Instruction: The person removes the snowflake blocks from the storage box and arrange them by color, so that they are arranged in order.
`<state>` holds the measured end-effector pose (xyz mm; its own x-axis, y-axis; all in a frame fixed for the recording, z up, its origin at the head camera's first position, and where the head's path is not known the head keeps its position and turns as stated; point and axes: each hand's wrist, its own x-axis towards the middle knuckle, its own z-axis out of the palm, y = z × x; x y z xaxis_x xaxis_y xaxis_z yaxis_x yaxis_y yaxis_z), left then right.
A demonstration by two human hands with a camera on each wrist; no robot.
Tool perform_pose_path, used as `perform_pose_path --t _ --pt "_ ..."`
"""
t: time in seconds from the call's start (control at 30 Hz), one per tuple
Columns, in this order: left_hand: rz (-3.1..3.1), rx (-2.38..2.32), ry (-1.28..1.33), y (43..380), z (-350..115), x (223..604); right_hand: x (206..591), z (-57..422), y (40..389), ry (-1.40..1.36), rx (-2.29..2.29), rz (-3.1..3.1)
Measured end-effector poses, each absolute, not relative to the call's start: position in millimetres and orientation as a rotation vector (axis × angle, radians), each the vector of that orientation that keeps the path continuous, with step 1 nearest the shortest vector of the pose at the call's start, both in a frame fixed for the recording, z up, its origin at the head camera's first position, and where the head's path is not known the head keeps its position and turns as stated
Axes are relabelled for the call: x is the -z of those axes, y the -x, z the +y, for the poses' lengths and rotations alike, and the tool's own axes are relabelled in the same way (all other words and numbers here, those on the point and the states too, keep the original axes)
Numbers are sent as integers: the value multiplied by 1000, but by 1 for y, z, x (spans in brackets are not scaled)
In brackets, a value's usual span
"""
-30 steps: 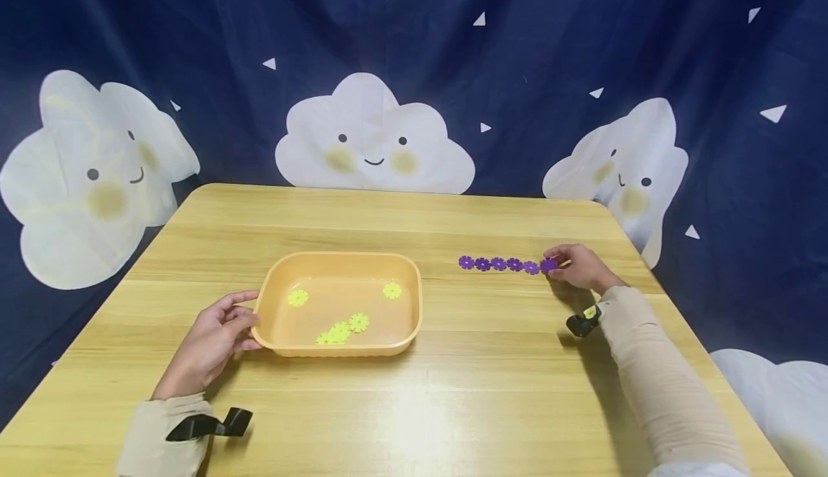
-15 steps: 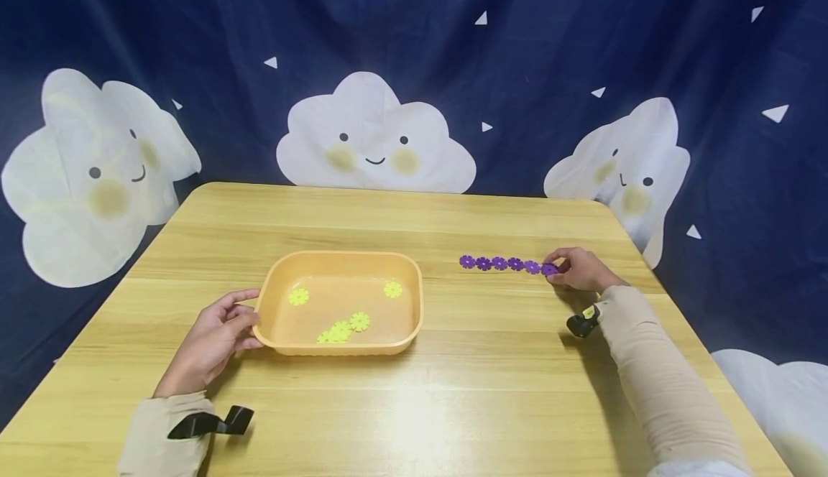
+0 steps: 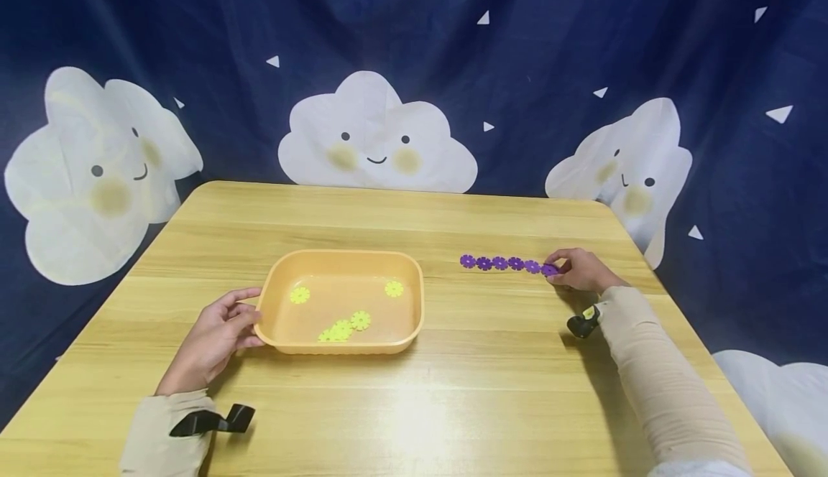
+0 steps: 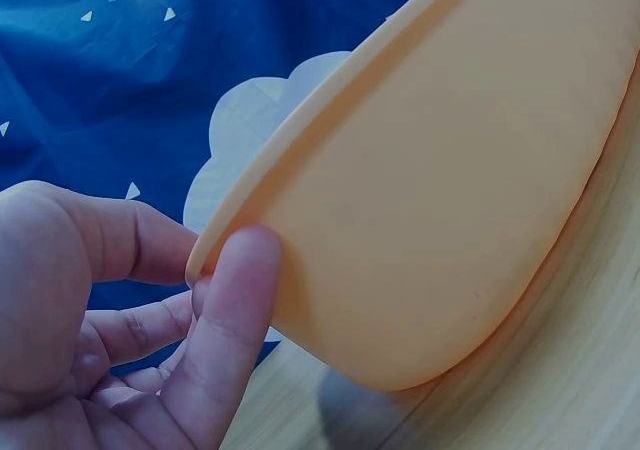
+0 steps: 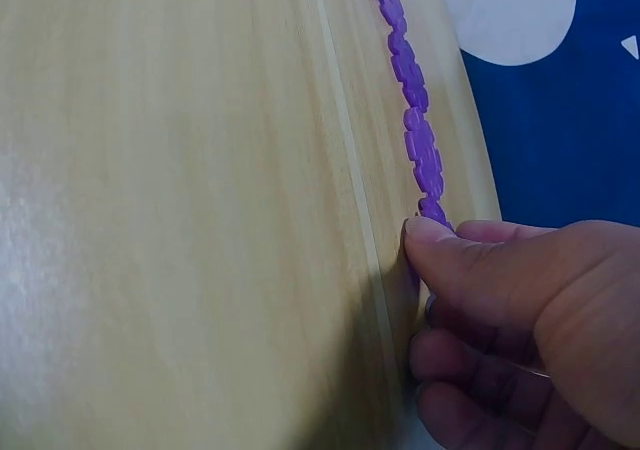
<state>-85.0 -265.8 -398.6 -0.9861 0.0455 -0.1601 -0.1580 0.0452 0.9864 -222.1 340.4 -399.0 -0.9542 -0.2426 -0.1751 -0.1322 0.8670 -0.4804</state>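
An orange plastic tub (image 3: 343, 349) with several yellow flower-shaped discs (image 3: 360, 320) in it stands left of the middle of the table. At its left end my left hand (image 3: 216, 337) holds the rim; the left wrist view shows the thumb against the tub's outer wall (image 4: 430, 180) and the index finger at the rim. To the right, several purple flower-shaped plastic discs (image 3: 500, 263) lie in a row. My right hand (image 3: 580, 270) pinches the rightmost purple disc (image 3: 550, 270), partly hidden by the fingers. In the right wrist view, the purple row (image 5: 423, 155) runs away from the fingertips.
The wood-grain table (image 3: 479, 391) has a rounded far edge. Right behind it hangs a dark blue curtain (image 3: 517, 53) with white clouds. Both forearms wear beige sleeves with black straps (image 3: 213, 419) at the wrists.
The right hand has lowered the rightmost purple disc, which first stood tilted up, so it now lies flatter at the row's end. The left hand and tub hold still.
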Motion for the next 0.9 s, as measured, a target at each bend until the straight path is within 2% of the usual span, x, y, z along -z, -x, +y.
perform_pose_path --t 0.63,0.9 --pt "2194 -2041 110 84 -266 401 398 337 224 217 711 2850" --pt "2200 -2039 110 84 -266 402 391 332 224 312 825 2842"
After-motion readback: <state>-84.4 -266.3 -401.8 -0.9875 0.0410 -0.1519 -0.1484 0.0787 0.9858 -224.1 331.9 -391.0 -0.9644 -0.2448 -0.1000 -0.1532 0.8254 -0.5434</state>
